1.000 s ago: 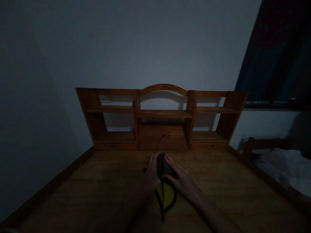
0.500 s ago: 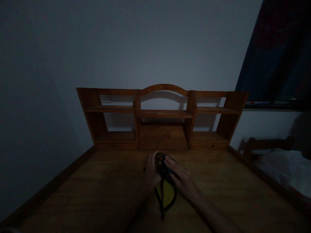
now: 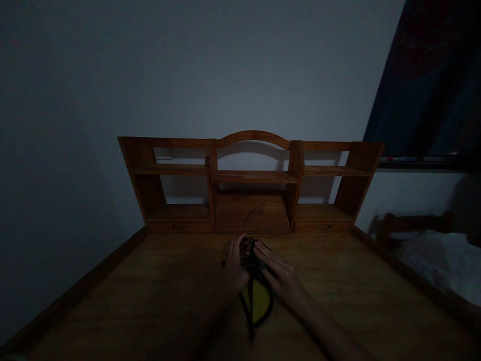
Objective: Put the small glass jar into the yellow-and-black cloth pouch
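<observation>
The room is very dim. A small yellow pouch with black edging [image 3: 257,304] lies on the wooden desk [image 3: 150,296] in front of me. At its far end sits a dark bunched part [image 3: 248,249] that I cannot make out. My left hand [image 3: 233,271] curls around that dark part from the left. My right hand [image 3: 282,281] lies over it from the right, fingers stretched forward and pressed on it. A thin black strap trails from the pouch toward me.
A low wooden shelf unit [image 3: 251,175] with an arched middle stands at the back of the desk against the pale wall. To the right are a wooden bed frame [image 3: 409,223] with white bedding [image 3: 443,265] and a dark curtain [image 3: 432,80].
Both hands have shifted slightly on the dark part, and my right fingers have flattened over it. The pouch stays in place.
</observation>
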Tool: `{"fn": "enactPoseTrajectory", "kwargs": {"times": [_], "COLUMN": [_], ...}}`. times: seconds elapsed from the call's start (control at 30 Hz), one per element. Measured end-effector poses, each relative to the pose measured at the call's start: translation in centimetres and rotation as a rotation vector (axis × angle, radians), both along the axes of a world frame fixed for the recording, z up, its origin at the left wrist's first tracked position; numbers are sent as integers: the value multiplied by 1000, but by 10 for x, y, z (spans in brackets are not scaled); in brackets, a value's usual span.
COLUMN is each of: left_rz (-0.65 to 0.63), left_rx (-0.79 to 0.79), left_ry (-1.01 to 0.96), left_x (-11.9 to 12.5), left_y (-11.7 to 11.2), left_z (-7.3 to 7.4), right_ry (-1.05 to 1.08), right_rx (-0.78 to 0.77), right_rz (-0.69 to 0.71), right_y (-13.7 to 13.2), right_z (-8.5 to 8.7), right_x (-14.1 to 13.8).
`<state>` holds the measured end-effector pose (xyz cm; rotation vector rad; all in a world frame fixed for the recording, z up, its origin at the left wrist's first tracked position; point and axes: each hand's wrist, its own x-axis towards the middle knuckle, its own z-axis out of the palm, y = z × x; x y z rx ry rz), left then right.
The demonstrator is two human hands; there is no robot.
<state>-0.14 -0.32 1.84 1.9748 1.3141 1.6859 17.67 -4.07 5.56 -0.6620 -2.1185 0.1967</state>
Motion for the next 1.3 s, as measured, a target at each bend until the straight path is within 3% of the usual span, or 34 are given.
{"fn": "enactPoseTrajectory", "kwargs": {"times": [0.43,0.77,1.0,1.2,1.3], "left_rz": [-4,-32,-35,-90,-69], "left_rx": [-4,-11,-107,-135,-135], "left_ry": [-5,-5,119,164,103], "left_x": [-1,1,-5,-5,-3], "left_y": [2,-4,-15,-23,-19], "left_z": [-2,1,8,11,7], "right_ry": [-3,64,196,389,511], "right_rx": [16,-69,-253,-604,-731], "right_rz": [-4,19,40,157,142], "right_y": [0,-1,3,11,18], "right_z": [1,6,6,-4,-14], "right_x": [0,-1,-5,-2,-1]}}
